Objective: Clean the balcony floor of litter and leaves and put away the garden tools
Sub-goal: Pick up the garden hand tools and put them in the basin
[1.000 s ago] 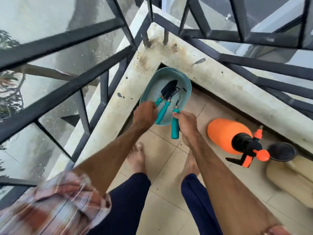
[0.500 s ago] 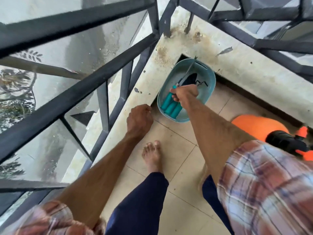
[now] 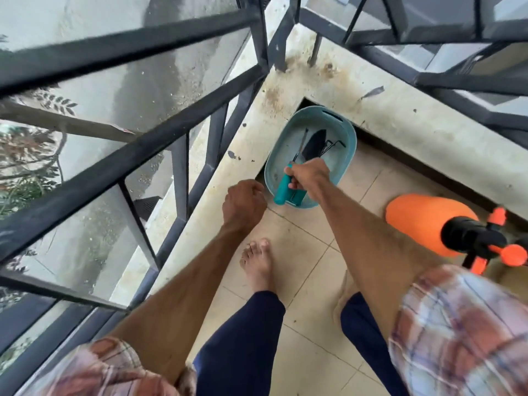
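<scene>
Teal plastic basin (image 3: 352, 144): it stands on the tiled floor (image 3: 300, 252), pushed into the corner under the concrete ledge (image 3: 400, 124), and holds the garden tools (image 3: 313, 148).

The right hand (image 3: 307, 175) is over the near end of the basin, fingers wrapped round a teal handle (image 3: 281, 191). The hand itself hides which tool that handle belongs to. The left hand (image 3: 244, 201) hangs just beside the basin's near rim, by the ledge edge, with its fingers curled under and nothing seen in them.

Assessment: the step in hand appears to be settling a tool among the others. To do it well, the handle should be lowered flat alongside its neighbours before the fingers let go, so the metal end does not ride up over the trowel blade (image 3: 317, 138). The handles reach to the near rim, perhaps over it. Sliding the bundle a little further in would likely make the basin safer to lift.

Orientation: the tools lie side by side, their long axes running from near rim to far rim. The handles are toward the person and the metal ends point away, toward the ledge corner. A thin shaft lies just left of the trowel blade, and bent prongs lie to its right.

Also noted: an orange sprayer (image 3: 428, 221) lies on the floor to the right, well apart from the basin.
</scene>
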